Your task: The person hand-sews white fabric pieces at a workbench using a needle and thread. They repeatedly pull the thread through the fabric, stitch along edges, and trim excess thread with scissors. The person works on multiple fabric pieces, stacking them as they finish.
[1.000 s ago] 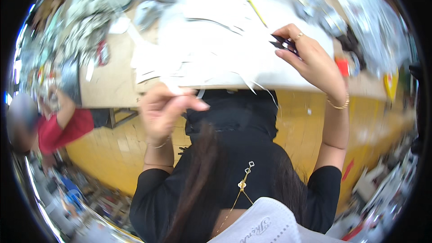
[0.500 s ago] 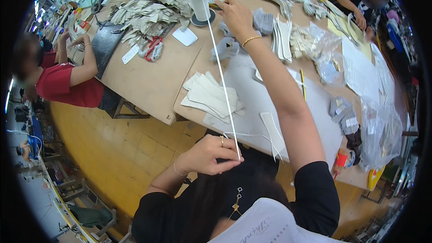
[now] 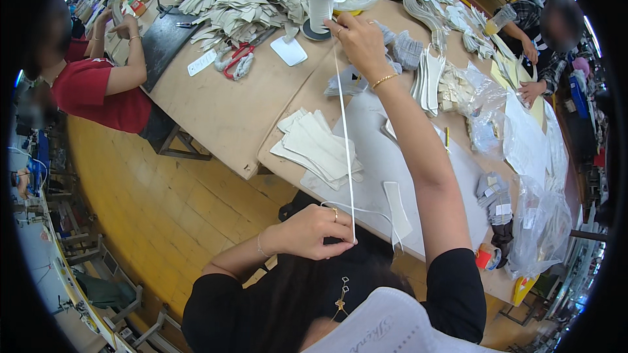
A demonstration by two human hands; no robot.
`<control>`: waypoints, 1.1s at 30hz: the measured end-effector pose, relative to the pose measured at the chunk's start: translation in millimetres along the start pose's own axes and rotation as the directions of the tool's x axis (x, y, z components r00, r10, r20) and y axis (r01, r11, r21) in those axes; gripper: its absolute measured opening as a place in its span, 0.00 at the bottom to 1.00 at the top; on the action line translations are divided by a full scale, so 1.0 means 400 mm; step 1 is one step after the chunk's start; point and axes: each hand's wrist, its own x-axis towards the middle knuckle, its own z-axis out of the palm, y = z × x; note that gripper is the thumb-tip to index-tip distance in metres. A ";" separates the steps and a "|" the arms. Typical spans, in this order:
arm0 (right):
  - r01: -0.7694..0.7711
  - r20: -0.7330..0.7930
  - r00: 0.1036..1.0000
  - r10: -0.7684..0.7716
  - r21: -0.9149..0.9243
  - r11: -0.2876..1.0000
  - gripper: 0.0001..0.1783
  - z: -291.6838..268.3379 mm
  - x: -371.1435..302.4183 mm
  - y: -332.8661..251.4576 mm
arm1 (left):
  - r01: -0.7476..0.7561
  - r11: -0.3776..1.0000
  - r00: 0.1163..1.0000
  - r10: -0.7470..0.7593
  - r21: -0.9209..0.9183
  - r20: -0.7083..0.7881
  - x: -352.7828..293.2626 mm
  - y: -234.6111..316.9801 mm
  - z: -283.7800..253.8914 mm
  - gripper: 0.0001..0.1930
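Observation:
A white cord (image 3: 345, 127) runs taut from the spool (image 3: 320, 10), which has black end discs and stands upright on the table. Near my body, my left hand (image 3: 313, 232) pinches the cord's lower part between thumb and fingers. A loose tail of cord curves from this hand over the table edge. My right hand (image 3: 360, 40) reaches far out, its thumb and forefinger closed on the cord right beside the spool. Below the cord's right side lies one white flared fabric piece (image 3: 396, 209); a stack of similar cream pieces (image 3: 314, 144) lies to the left.
Red-handled scissors (image 3: 237, 60) and a white card (image 3: 288, 51) lie left of the spool, before a big heap of cream pieces (image 3: 229, 10). Bundled grey pieces (image 3: 495, 195) and clear plastic bags (image 3: 543, 222) sit at the right. Co-workers are at the left (image 3: 108, 95) and far right.
My right hand has come down from beside the spool onto the cord near it. My left hand still pinches the cord. The whole view has shifted slightly.

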 end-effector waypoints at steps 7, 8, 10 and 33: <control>-0.535 0.067 0.820 0.568 0.443 0.720 0.14 -0.151 -0.081 -0.056 | 0.163 0.971 0.966 -0.193 -0.175 -0.172 0.004 0.044 0.022 0.06; -0.672 0.213 0.712 0.669 0.483 0.561 0.17 -0.207 -0.110 -0.058 | 0.117 0.978 0.963 -0.154 -0.173 -0.221 0.007 0.048 0.019 0.06; -0.844 0.657 0.537 0.530 0.420 0.334 0.23 -0.350 -0.190 -0.056 | -0.017 0.996 0.959 -0.010 -0.093 -0.284 0.028 0.040 0.009 0.07; -0.854 0.763 0.458 0.457 0.520 -0.012 0.13 -0.809 -0.538 -0.211 | -0.109 0.368 0.661 -0.667 -0.923 -0.344 0.202 -0.327 -0.036 0.26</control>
